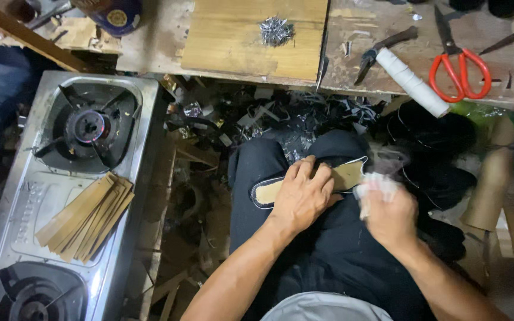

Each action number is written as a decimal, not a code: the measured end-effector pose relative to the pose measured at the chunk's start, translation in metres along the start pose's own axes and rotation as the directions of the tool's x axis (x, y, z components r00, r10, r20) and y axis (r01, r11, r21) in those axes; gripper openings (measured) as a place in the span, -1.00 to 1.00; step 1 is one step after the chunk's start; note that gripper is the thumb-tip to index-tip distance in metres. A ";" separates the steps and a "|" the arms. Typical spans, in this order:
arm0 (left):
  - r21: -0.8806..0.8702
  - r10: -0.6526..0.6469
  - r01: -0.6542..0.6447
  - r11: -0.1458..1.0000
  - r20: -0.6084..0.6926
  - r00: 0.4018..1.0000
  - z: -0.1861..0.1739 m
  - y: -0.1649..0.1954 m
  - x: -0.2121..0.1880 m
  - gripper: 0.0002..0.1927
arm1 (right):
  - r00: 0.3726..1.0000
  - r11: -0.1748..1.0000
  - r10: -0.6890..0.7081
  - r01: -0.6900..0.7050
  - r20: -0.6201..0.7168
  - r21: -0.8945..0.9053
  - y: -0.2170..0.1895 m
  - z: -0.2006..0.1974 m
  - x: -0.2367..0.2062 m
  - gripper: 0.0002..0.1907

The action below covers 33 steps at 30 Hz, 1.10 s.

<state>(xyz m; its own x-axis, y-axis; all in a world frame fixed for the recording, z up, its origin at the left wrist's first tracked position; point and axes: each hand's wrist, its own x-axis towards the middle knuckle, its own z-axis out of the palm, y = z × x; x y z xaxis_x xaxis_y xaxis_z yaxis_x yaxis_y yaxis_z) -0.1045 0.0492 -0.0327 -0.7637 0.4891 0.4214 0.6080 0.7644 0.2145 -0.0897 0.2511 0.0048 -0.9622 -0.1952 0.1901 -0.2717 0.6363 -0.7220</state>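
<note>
Hands meet over a tan shoe insole (346,176) with a dark edge, lying flat across the person's lap on black trousers (257,172). The left hand (303,195) lies palm down on the middle of the insole, its fingers spread a little and pressing it against the thigh; it pinches nothing. The right hand (391,215), just beside the insole's right end, is blurred; its grip is pressed together around a crumpled white rag (375,185) that touches that end of the insole.

Left of the insole, well apart, stands a steel gas stove (37,196) with two burners. A fan of thin tan strips (85,215) lies on its top between the burners. Between the stove and the insole, and above the insole, the floor is strewn with black and silvery scraps (292,119).

Beyond the insole runs a worn wooden counter (150,50). On it, up and to the left of the insole, a pale board (233,41) carries a small heap of metal tacks (275,30). Up and to the right of the insole lie dark pliers (382,50), a white roll (413,82) jutting over the counter's edge, and red-handled scissors (460,70). A brown cardboard tube (488,181) leans far right of the insole. No container's contents can be made out.
</note>
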 end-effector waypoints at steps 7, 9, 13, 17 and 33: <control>-0.034 -0.023 0.024 0.999 0.029 0.999 -0.002 0.005 -0.003 -0.58 | 0.993 0.996 0.083 -0.086 -0.083 -0.038 0.010 0.003 -0.008 -0.71; -0.022 -0.005 0.005 1.000 -0.009 1.000 -0.005 0.006 -0.003 -0.59 | 0.993 0.994 0.007 0.005 0.114 -0.108 0.012 0.002 -0.008 -0.74; -0.058 0.014 -0.018 0.998 -0.078 0.997 -0.018 0.009 -0.003 -0.62 | 0.763 0.825 0.546 -0.561 0.347 -0.066 0.016 -0.006 -0.015 -0.70; -0.154 -0.129 0.147 0.977 0.123 0.984 -0.032 0.023 0.004 -0.54 | 0.880 0.834 0.449 -0.475 0.154 0.282 0.018 -0.010 -0.033 -0.71; -0.918 -0.696 0.224 0.328 -0.074 0.714 -0.089 -0.022 -0.018 -0.43 | 0.751 0.575 0.520 -0.661 0.407 0.482 -0.010 0.018 -0.056 -0.57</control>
<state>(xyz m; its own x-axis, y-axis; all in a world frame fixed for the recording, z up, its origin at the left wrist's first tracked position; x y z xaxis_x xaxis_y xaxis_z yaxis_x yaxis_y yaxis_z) -0.0847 -0.0142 0.0338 -0.9524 -0.2143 0.2169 0.2274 -0.0254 0.9735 -0.0329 0.2426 -0.0108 -0.8554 -0.1194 -0.5041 0.4890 0.1348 -0.8618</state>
